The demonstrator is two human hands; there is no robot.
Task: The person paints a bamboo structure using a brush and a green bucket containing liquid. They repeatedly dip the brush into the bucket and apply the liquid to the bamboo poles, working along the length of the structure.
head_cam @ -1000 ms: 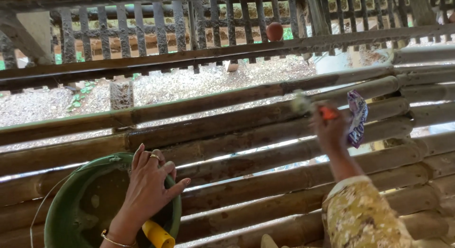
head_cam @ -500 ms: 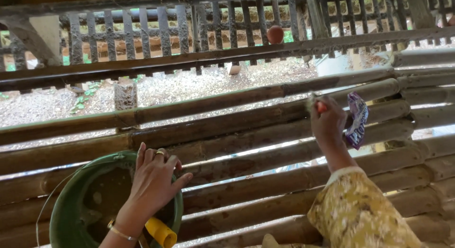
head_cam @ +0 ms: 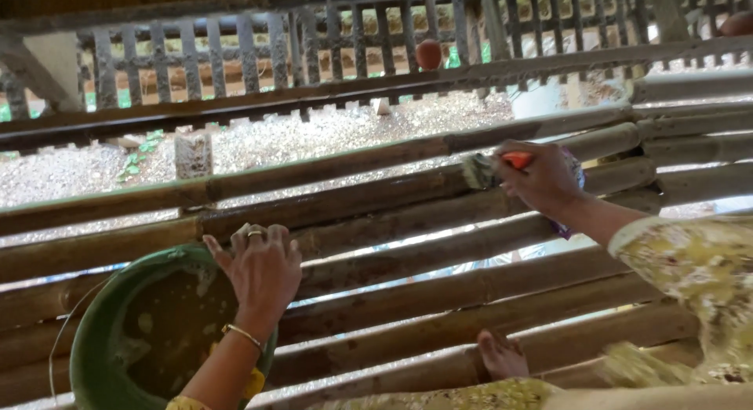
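My right hand (head_cam: 543, 177) grips an orange-handled brush (head_cam: 486, 169) whose pale bristles press on a bamboo pole (head_cam: 353, 194) of the slatted floor. A purple wrapper (head_cam: 576, 163) peeks out behind that hand, mostly hidden. My left hand (head_cam: 261, 269), with a ring and a thin bangle, rests on the rim of a green bucket (head_cam: 98, 339) that holds murky, sudsy water. The fingers curl over the rim. A yellow object in the bucket is almost hidden by my left forearm.
The floor is made of long bamboo poles with gaps between them. A dark wooden railing (head_cam: 314, 57) runs along the far edge, with gravel ground (head_cam: 329, 136) beyond. A round reddish object (head_cam: 428, 54) sits by the railing. My bare foot (head_cam: 502, 355) rests on a pole.
My right hand has slid the brush left along the pole and now covers the purple wrapper. My left hand has shifted on the bucket rim, fingers curled. The view has swung right.
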